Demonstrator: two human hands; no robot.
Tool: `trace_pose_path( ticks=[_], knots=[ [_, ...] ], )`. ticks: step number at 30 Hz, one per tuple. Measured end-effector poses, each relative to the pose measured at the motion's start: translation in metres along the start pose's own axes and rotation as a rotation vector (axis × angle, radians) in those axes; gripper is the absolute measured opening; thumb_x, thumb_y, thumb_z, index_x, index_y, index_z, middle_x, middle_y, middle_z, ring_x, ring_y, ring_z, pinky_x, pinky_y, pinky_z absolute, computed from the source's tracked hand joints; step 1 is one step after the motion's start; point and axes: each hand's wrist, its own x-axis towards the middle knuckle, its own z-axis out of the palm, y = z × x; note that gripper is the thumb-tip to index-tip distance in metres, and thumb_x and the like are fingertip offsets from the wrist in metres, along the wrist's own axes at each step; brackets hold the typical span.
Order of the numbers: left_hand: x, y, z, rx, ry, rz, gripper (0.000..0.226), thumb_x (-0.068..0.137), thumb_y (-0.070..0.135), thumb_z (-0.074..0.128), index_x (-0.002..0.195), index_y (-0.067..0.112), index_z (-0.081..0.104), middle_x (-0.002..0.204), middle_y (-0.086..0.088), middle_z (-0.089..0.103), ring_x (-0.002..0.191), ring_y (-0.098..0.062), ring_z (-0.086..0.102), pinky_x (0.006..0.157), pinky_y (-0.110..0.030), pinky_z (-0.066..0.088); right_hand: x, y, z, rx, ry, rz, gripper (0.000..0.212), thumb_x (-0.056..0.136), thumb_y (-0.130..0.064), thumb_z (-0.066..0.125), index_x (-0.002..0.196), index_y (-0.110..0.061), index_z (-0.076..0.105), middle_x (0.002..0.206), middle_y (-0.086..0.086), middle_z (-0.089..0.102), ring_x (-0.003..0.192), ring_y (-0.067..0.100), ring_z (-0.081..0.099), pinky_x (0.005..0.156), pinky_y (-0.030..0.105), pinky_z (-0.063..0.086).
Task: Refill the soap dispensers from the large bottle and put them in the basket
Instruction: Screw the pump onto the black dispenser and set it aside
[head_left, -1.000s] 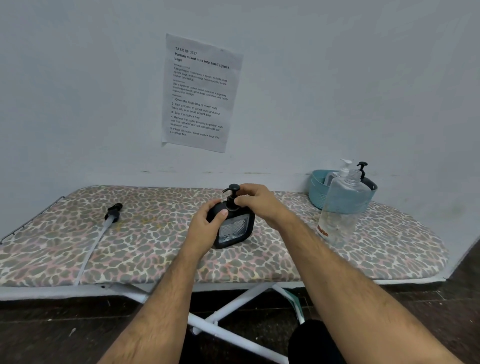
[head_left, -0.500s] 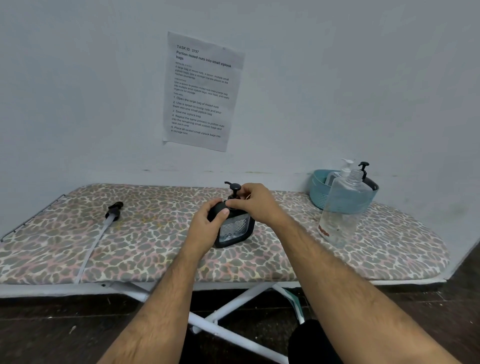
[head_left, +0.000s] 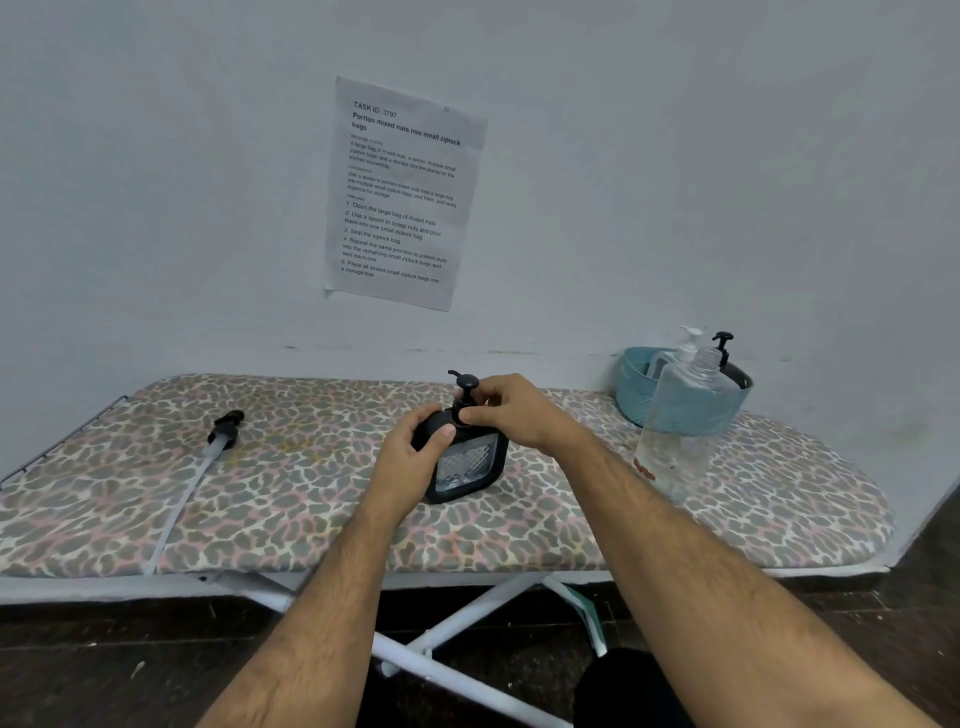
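An ironing board (head_left: 779, 499) is carrying everything. Right of the dispenser (head_left: 465, 460), the uncapped bottle (head_left: 685, 415) is standing before the basket (head_left: 636, 389); a loose pump (head_left: 224, 431) is lying left. Left hand (head_left: 410, 462) is gripping the dispenser's body; right hand (head_left: 511, 410) is pinching its pump collar.

Lighting even, moderately dim, cool blue-grey cast; source not in view. Shadows soft and faint. No hard glare; weak highlights only on the clear plastic large bottle (head_left: 685, 421). Wide-angle distortion: the leopard-print padded ironing board (head_left: 291, 499) bows at its ends. The white printed paper sheet (head_left: 402, 195) reads sharp in its heading, softer in its smaller lines.
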Motion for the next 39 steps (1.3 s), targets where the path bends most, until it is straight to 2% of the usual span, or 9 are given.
trace_pose_path(
  ticks=[2,5,9,12,17,20,26,32,39],
  knots=[
    [0.0,-0.001,0.0,0.001,-0.001,-0.002,0.033,0.096,0.025,0.062,0.129,0.024,0.056,0.121,-0.002,0.064,0.106,-0.017,0.066,0.089,-0.037,0.058,0.001,0.0,0.001,-0.047,0.017,0.003,0.02,0.084,-0.022,0.075,0.094,-0.005,0.072,0.087,0.013,0.07,0.073,0.02,0.062,0.075,0.041,0.052],
    [-0.001,0.001,0.0,0.03,0.012,0.019,0.035,0.096,0.025,0.062,0.13,0.021,0.057,0.118,0.003,0.064,0.103,-0.01,0.065,0.08,-0.022,0.056,-0.002,-0.003,0.001,-0.135,0.048,-0.02,0.014,0.085,-0.027,0.074,0.089,-0.013,0.07,0.076,0.0,0.063,0.064,0.009,0.054,0.064,0.03,0.043],
    [-0.003,0.004,0.002,0.053,0.026,0.035,0.034,0.095,0.024,0.063,0.129,0.021,0.059,0.115,0.008,0.064,0.103,-0.008,0.064,0.083,-0.023,0.054,-0.005,-0.006,0.005,-0.297,0.095,-0.049,0.025,0.086,-0.036,0.071,0.096,-0.013,0.07,0.083,0.0,0.063,0.074,0.016,0.057,0.073,0.037,0.047],
    [-0.004,0.006,0.003,0.059,0.032,0.035,0.032,0.096,0.024,0.063,0.127,0.022,0.058,0.112,0.013,0.062,0.102,-0.002,0.062,0.082,-0.019,0.051,-0.006,-0.007,0.008,-0.406,0.129,-0.049,0.03,0.087,-0.042,0.067,0.101,-0.015,0.069,0.091,-0.001,0.062,0.084,0.018,0.057,0.081,0.039,0.046],
    [-0.004,0.003,0.003,0.075,0.04,0.041,0.028,0.095,0.025,0.064,0.122,0.028,0.058,0.112,0.015,0.061,0.106,-0.005,0.061,0.094,-0.028,0.051,-0.006,-0.008,0.013,-0.509,0.168,-0.051,0.022,0.088,-0.045,0.063,0.087,-0.024,0.057,0.078,-0.013,0.045,0.081,0.015,0.049,0.088,0.043,0.042],
    [-0.003,0.002,0.003,0.083,0.048,0.044,0.031,0.094,0.026,0.064,0.125,0.026,0.059,0.112,0.016,0.061,0.107,-0.004,0.06,0.096,-0.029,0.05,-0.006,-0.008,0.016,-0.522,0.188,-0.048,0.023,0.088,-0.045,0.062,0.087,-0.023,0.059,0.079,-0.011,0.047,0.081,0.015,0.049,0.091,0.046,0.043],
    [-0.004,0.003,0.004,0.091,0.055,0.054,0.029,0.095,0.026,0.064,0.122,0.027,0.058,0.111,0.018,0.06,0.104,0.001,0.059,0.094,-0.026,0.049,-0.006,-0.008,0.018,-0.525,0.216,-0.022,0.031,0.088,-0.047,0.061,0.1,-0.019,0.067,0.088,-0.008,0.054,0.089,0.017,0.057,0.096,0.047,0.04],
    [-0.004,0.002,0.004,0.093,0.057,0.054,0.033,0.095,0.026,0.064,0.127,0.023,0.058,0.111,0.017,0.06,0.104,0.0,0.059,0.091,-0.024,0.048,-0.002,-0.011,0.018,-0.548,0.208,0.014,0.029,0.087,-0.049,0.061,0.093,-0.021,0.064,0.086,-0.007,0.06,0.087,0.018,0.059,0.093,0.045,0.042],
    [-0.004,0.001,0.004,0.108,0.056,0.061,0.034,0.095,0.026,0.064,0.127,0.024,0.058,0.114,0.013,0.061,0.105,0.003,0.057,0.081,-0.011,0.043,-0.003,-0.011,0.021,-0.551,0.246,0.035,0.03,0.087,-0.049,0.06,0.093,-0.021,0.065,0.081,-0.009,0.058,0.081,0.015,0.054,0.095,0.045,0.041]
  ],
)
